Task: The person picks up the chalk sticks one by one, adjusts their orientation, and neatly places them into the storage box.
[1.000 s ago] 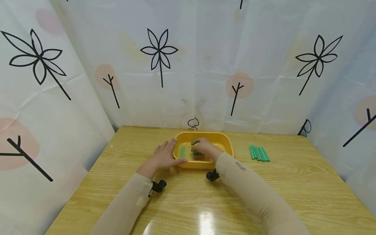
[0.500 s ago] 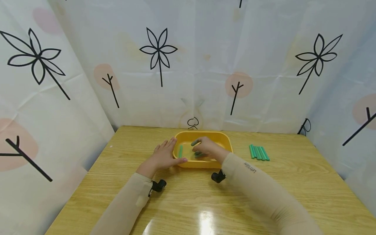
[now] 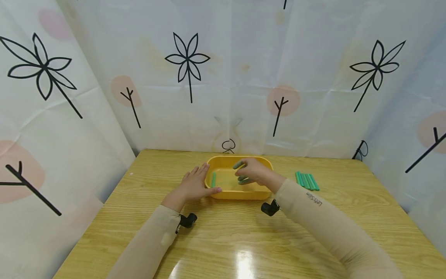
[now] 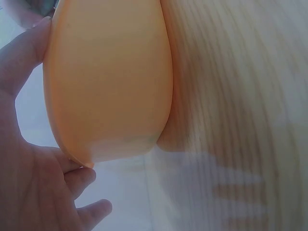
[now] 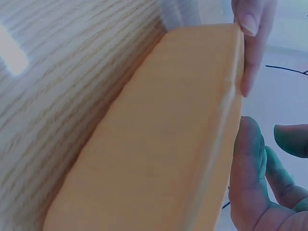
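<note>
A yellow plastic tub (image 3: pixel 244 195) stands on the table. At its left end my left hand (image 3: pixel 195 185) rests on the rim, thumb along the near side and the other fingers spread over the corner. Inside the tub, close to that hand, lies one slim green stick (image 3: pixel 213 179). Above the tub's middle my right hand (image 3: pixel 254 171) hovers with its fingers loosely bent and apart, nothing between them. In the right wrist view its fingers (image 5: pixel 248 168) look stained green. That view shows the tub's near wall (image 5: pixel 144 139), which hides the inside.
To the tub's right several similar green sticks (image 3: pixel 307 181) lie side by side on the wooden table (image 3: pixel 223 240). A white cloth (image 3: pixel 230 77) with printed flowers hangs behind and at both sides. Small black cameras (image 3: pixel 188 220) are strapped to the wrists.
My right hand has drawn back to the right and its fingers have spread. The stick in the tub has shifted slightly left. My left hand stays on the rim.
</note>
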A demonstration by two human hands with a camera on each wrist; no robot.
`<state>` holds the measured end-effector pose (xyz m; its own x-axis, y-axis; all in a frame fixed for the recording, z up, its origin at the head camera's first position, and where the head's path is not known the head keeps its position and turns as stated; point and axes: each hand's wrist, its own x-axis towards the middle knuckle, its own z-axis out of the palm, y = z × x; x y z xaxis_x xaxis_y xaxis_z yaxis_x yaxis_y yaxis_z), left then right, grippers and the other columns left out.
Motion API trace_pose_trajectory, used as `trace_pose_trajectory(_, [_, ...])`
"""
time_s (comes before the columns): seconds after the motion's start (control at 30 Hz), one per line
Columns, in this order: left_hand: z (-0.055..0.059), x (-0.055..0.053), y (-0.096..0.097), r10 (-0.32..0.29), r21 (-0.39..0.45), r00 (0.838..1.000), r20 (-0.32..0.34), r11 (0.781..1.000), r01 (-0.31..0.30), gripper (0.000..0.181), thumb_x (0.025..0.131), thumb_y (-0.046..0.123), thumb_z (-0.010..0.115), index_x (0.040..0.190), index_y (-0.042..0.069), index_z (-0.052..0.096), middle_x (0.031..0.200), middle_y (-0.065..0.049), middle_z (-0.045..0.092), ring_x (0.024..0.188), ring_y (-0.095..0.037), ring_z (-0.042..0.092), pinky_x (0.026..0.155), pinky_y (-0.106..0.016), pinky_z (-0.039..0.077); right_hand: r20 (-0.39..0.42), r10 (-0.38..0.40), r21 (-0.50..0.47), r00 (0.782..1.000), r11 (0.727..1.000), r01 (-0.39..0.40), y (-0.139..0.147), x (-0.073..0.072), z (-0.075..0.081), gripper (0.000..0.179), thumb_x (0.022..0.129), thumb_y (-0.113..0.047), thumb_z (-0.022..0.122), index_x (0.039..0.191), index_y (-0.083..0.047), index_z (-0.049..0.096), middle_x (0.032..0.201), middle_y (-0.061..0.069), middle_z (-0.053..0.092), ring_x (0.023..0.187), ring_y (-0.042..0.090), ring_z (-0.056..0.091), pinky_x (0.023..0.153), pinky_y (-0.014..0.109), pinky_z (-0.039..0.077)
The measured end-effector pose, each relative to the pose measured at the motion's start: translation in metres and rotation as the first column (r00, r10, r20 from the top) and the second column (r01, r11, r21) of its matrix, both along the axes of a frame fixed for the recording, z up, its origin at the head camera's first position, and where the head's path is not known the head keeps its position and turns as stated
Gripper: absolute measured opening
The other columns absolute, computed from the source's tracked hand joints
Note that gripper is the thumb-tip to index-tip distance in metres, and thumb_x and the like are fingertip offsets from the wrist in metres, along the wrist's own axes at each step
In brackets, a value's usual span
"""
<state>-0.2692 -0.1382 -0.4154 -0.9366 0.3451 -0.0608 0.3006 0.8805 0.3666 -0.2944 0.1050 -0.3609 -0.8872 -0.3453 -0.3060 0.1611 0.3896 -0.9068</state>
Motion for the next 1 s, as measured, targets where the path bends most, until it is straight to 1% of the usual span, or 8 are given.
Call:
trace_pose_trajectory(0.13, [-0.001,0.000,0.000,0.006,0.003,1.000,-0.007,1.000,-0.006,0.109,0.088,0.075,0.055,0.162,0.009,0.009,0.168,-0.010,0.008,0.152,-0.040,0.010,0.117,-0.064,0.008,-0.006,-0.003,-0.006,1.000,1.000,0.003,0.009,0.002,0.009,0.041,0.097,-0.004,0.062,0.135,0.007,0.051,0.119,0.021,0.055,0.083,0.023,0.061,0.092,0.049,0.054])
trace_pose_trajectory(0.33, [0.001,0.002,0.000,-0.004,0.012,1.000,-0.019,1.000,0.005,0.110,0.087,0.076,0.054,0.161,0.007,0.012,0.167,-0.011,0.010,0.151,-0.040,0.011,0.117,-0.064,0.009,-0.030,-0.002,-0.027,1.000,1.000,0.001,0.023,0.004,0.021,0.033,0.097,-0.002,0.060,0.129,0.006,0.053,0.115,0.019,0.055,0.082,0.023,0.060,0.093,0.051,0.053])
trace_pose_trajectory(0.53, [0.001,0.002,-0.001,-0.012,0.018,1.000,-0.020,1.000,0.012,0.111,0.087,0.077,0.054,0.161,0.006,0.013,0.167,-0.012,0.011,0.151,-0.041,0.012,0.117,-0.064,0.010,-0.054,0.003,-0.002,0.999,1.000,-0.003,0.037,0.004,0.030,0.035,0.097,-0.003,0.061,0.131,0.006,0.053,0.116,0.019,0.055,0.084,0.024,0.061,0.092,0.048,0.054])
trace_pose_trajectory(0.63, [0.001,0.002,-0.001,-0.011,0.020,1.000,-0.020,1.000,0.011,0.111,0.087,0.077,0.054,0.161,0.006,0.013,0.167,-0.012,0.010,0.151,-0.041,0.011,0.118,-0.063,0.009,-0.066,0.005,0.005,0.998,1.000,-0.004,0.043,0.004,0.034,0.037,0.098,-0.004,0.061,0.132,0.006,0.052,0.118,0.020,0.055,0.086,0.024,0.061,0.093,0.049,0.054])
trace_pose_trajectory(0.87, [-0.001,0.002,0.000,-0.009,0.014,1.000,-0.020,1.000,0.010,0.111,0.086,0.077,0.053,0.161,0.006,0.012,0.167,-0.012,0.010,0.151,-0.041,0.012,0.118,-0.063,0.009,-0.101,0.005,0.025,0.995,1.000,-0.003,0.062,0.006,0.045,0.039,0.098,-0.006,0.061,0.134,0.006,0.051,0.120,0.021,0.057,0.090,0.026,0.063,0.089,0.045,0.056])
trace_pose_trajectory(1.0, [0.001,0.003,0.000,-0.011,0.021,1.000,-0.015,1.000,0.011,0.111,0.086,0.077,0.055,0.161,0.007,0.012,0.167,-0.012,0.010,0.151,-0.041,0.011,0.118,-0.063,0.008,-0.116,0.006,0.041,0.993,0.999,-0.001,0.074,0.008,0.052,0.040,0.099,-0.007,0.060,0.136,0.006,0.050,0.119,0.020,0.058,0.090,0.025,0.064,0.093,0.047,0.054])
